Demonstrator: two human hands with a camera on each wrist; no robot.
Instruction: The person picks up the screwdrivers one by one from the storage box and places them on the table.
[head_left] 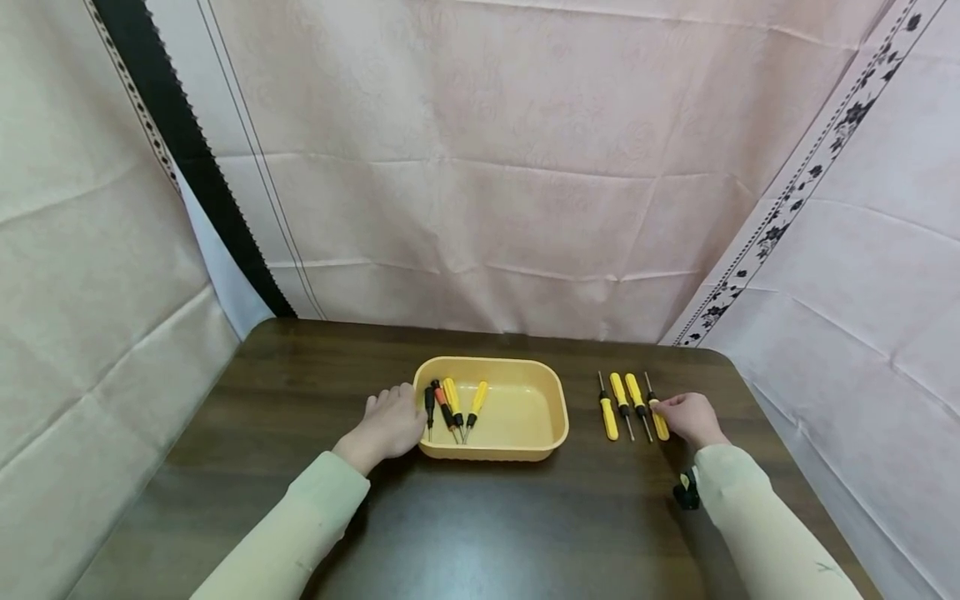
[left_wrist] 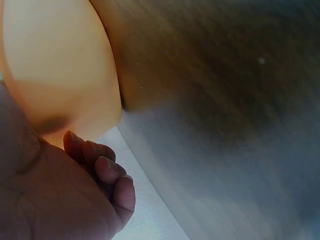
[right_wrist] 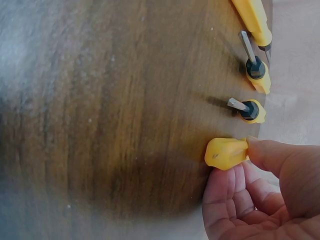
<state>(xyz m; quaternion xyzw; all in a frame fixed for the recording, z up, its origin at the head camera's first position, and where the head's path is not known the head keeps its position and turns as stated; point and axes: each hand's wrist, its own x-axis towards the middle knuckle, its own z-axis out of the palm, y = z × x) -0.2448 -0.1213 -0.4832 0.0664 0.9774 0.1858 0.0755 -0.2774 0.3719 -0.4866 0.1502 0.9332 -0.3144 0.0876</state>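
My left hand (head_left: 388,422) holds the left side of a shallow yellow plastic tray (head_left: 536,452); in the left wrist view its curled fingers (left_wrist: 111,171) lie by the tray's outer wall, and the thumb is hidden. Inside the tray, on its left, lie a black screwdriver (head_left: 429,404), a red-and-black one (head_left: 442,398) and two yellow-and-black ones (head_left: 477,402). To the right of the tray, my right hand (head_left: 692,417) pinches a yellow-handled screwdriver (right_wrist: 225,154) between thumb and fingers. Three similar screwdrivers (head_left: 608,414) lie in a row just left of it.
All of this stands on a dark brown wooden table (head_left: 480,525). Pale cloth (head_left: 525,208) hangs behind and at both sides, with a black-patterned border (head_left: 813,171) at right. A small black object (head_left: 686,492) sits at my right wrist.
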